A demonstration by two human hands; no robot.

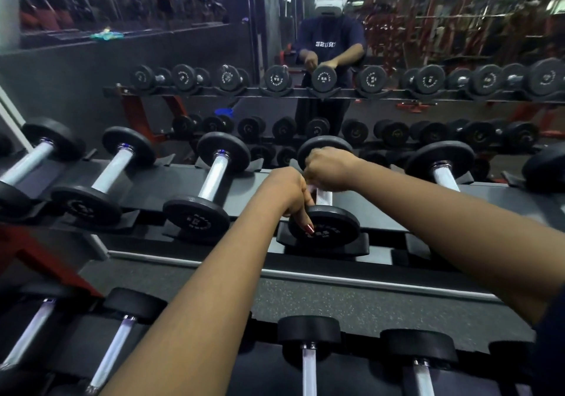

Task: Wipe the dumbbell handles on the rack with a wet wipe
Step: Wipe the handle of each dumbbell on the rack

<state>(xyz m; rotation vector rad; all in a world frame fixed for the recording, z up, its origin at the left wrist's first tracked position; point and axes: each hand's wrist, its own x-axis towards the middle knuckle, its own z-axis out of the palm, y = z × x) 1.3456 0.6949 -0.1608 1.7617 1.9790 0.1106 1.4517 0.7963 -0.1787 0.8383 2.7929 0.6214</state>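
Clamping a pale, blurred wipe [312,188] round the handle [324,197] of one dumbbell [325,227], the right hand [330,167] sits as a closed fist over the handle's far part. The dumbbell lies on the rack's [153,181] upper tier, right of centre. The left hand [286,192] grips its near end, fingers curled, one finger lying down across the near plate. More dumbbells [195,221] sit to the left and right.

Bare rack shelf [165,181] between dumbbells [211,181] gives passage; black heads [195,221] wall each handle [111,170].
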